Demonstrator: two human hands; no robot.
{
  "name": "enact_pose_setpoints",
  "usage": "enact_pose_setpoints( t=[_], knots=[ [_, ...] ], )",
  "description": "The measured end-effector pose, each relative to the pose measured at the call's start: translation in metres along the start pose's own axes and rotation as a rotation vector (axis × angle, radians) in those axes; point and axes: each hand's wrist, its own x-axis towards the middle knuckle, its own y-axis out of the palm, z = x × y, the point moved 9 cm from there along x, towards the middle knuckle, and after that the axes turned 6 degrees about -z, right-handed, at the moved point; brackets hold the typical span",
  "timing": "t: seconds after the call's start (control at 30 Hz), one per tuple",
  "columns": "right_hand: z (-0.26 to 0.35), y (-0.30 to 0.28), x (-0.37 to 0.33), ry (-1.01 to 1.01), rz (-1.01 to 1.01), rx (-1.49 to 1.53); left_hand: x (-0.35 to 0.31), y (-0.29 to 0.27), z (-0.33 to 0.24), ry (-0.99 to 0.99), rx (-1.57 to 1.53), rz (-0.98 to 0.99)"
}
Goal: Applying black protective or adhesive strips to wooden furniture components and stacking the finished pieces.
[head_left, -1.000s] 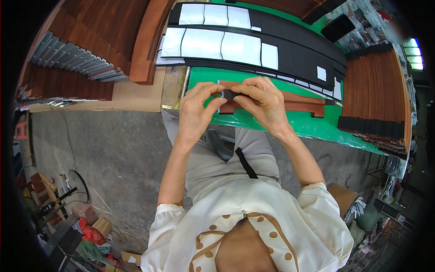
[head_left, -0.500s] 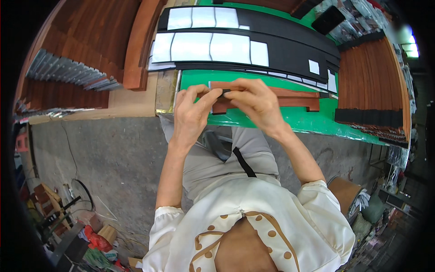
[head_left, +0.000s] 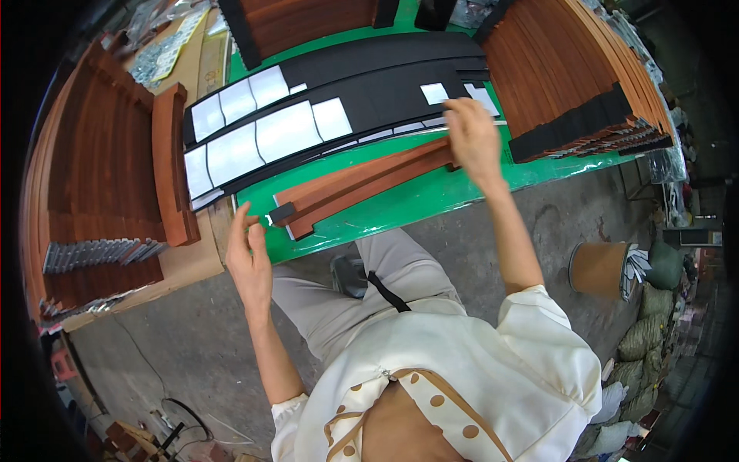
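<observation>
On the bench's green top (head_left: pixel 385 204) lies a reddish-brown wooden slat piece (head_left: pixel 369 185), with a small black patch (head_left: pixel 283 212) on its left end. My left hand (head_left: pixel 250 258) is just left of that end, thumb and fingers apart, with nothing visible in it. My right hand (head_left: pixel 475 142) is over the slat's right end, at the near edge of long black sheets (head_left: pixel 385 85). Its fingers are bent and loosely parted, and I see nothing held; the fingertips are near a white square (head_left: pixel 434 93) on the sheets. The thumb is partly hidden.
Wooden slats stand stacked at the left (head_left: pixel 100 154), and another slat stack (head_left: pixel 554 77) with black ends rises at the right. A wooden board (head_left: pixel 315 31) stands at the back. Below the bench's right side is a brown round drum (head_left: pixel 600 269).
My hands have parted from a pinch over a small black piece. The left moved to the slat's left end, the right to its right end. A black patch shows on the slat; the view turned.
</observation>
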Motion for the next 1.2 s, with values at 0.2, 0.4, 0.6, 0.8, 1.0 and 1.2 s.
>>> enact_pose_setpoints(
  t=[0.2,0.4,0.6,0.8,1.0,1.2],
  knots=[
    [-0.091,0.014,-0.041,0.379,0.293,0.091,-0.008,0.012,0.029,-0.221,0.068,0.112],
    [-0.119,0.016,-0.087,0.697,0.102,0.531,-0.018,0.018,0.005,0.138,0.069,-0.024],
    [-0.122,0.021,-0.107,0.632,0.089,0.52,-0.024,0.019,0.009,0.18,0.195,0.012],
    [-0.106,0.006,-0.099,0.452,0.13,0.295,-0.022,0.018,0.009,0.175,0.234,0.037],
    [-0.113,-0.006,-0.098,0.552,-0.031,0.304,0.067,-0.043,-0.017,0.525,0.789,-0.284],
    [-0.089,0.0,-0.085,0.486,-0.057,0.428,0.187,-0.054,0.054,0.049,1.317,-0.085]
  ],
)
